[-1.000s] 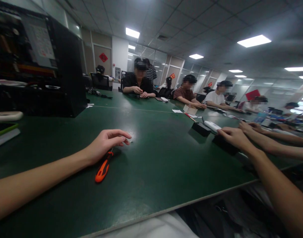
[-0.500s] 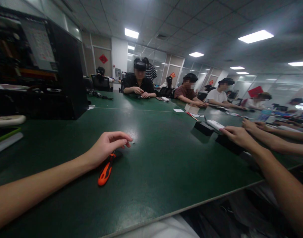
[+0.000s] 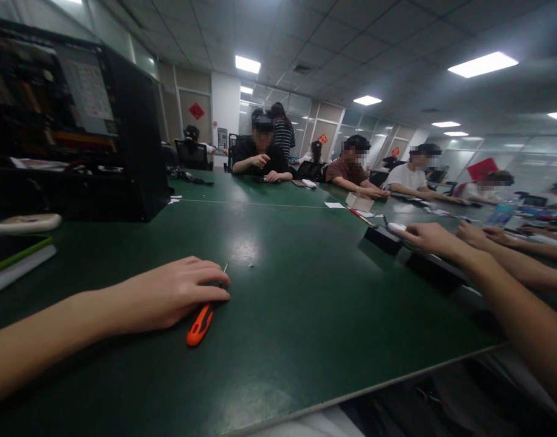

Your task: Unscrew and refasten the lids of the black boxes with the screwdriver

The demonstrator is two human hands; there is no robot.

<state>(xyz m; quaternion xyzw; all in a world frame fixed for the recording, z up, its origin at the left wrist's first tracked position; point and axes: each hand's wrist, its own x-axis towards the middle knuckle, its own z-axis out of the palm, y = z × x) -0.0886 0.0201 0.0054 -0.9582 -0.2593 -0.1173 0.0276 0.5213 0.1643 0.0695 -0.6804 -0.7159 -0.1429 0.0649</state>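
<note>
On the green table, a screwdriver (image 3: 199, 328) with an orange and black handle lies with its tip pointing away from me. Across its shaft rests my left hand (image 3: 182, 291), palm down with fingers extended and loosely bent; the shaft's end shows past the fingers. Far to the right, my right hand (image 3: 435, 240) has its fingers closed on a white rounded device (image 3: 396, 227), mostly hidden under the hand. Below and beside it are a black box (image 3: 382, 239) and another dark box-like piece (image 3: 430, 270). A tiny pale bit (image 3: 251, 266) lies beyond the screwdriver.
An opened black computer case (image 3: 136, 139) stands at the left, with a white item (image 3: 27, 224) and a green-edged tray (image 3: 20, 255) before it. Another person's arms (image 3: 510, 255) reach in at the right. Several people sit around the table; a small open box (image 3: 359, 201) lies farther back.
My left hand has come nearer and lowered over the screwdriver's shaft. My right hand has moved further over the white device, covering more of it. The view has shifted slightly.
</note>
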